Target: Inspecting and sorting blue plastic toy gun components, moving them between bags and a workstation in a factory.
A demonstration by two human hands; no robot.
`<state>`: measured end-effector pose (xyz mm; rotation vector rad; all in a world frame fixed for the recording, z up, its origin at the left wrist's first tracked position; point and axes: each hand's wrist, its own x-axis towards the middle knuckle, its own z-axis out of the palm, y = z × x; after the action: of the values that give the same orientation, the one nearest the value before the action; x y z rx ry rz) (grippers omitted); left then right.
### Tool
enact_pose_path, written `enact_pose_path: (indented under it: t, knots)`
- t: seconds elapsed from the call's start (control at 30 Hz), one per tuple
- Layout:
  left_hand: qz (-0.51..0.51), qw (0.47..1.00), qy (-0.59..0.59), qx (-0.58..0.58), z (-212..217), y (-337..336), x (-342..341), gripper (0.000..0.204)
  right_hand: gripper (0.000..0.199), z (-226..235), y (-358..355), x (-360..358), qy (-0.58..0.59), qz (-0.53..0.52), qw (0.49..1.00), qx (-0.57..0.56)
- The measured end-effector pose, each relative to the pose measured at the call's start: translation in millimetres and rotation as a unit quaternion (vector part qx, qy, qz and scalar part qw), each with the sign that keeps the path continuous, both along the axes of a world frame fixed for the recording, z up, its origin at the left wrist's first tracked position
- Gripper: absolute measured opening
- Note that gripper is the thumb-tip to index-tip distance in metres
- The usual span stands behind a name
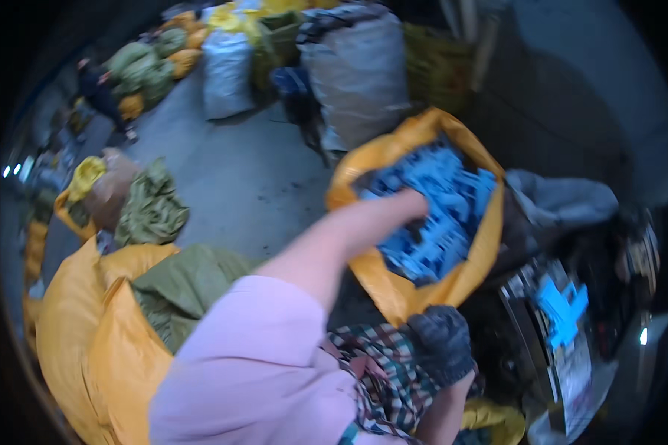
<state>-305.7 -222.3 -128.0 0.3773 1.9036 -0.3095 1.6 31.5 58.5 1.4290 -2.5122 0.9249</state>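
While the left hand point(416, 204) digs among blue plastic parts point(434, 211) in the open yellow sack point(393, 285), grip unclear, the gloved right hand point(441, 343) clenches its near rim; filled sacks point(356, 70) crowd the far grey floor point(237, 178).

Your left hand point(416, 204) digs into blue plastic parts point(438, 215) in open yellow woven sack point(393, 285); gloved right hand point(441, 345) grips its rim.

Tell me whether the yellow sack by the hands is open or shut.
Open: the yellow sack gapes at its mouth, showing blue plastic parts inside, and the left hand reaches into them.
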Motion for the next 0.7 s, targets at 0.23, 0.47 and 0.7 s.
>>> enact_pose_path:
  t: [0.23, 0.47, 0.7]
  knots:
    - [-0.041, 0.992, 0.122, -0.012, 50, 18, 62, 0.061, 0.013, 5, -2, 18, -0.017, -0.030, 0.996, 0.088]
    - [0.165, 0.929, 0.326, 0.047, 80, -81, 7, 0.077, 0.008, 0, -5, 28, 0.000, -0.047, 0.993, 0.111]
    - [0.414, 0.710, 0.548, 0.155, 137, -61, 21, 0.104, 0.009, -27, -3, 34, -0.019, -0.064, 0.992, 0.106]
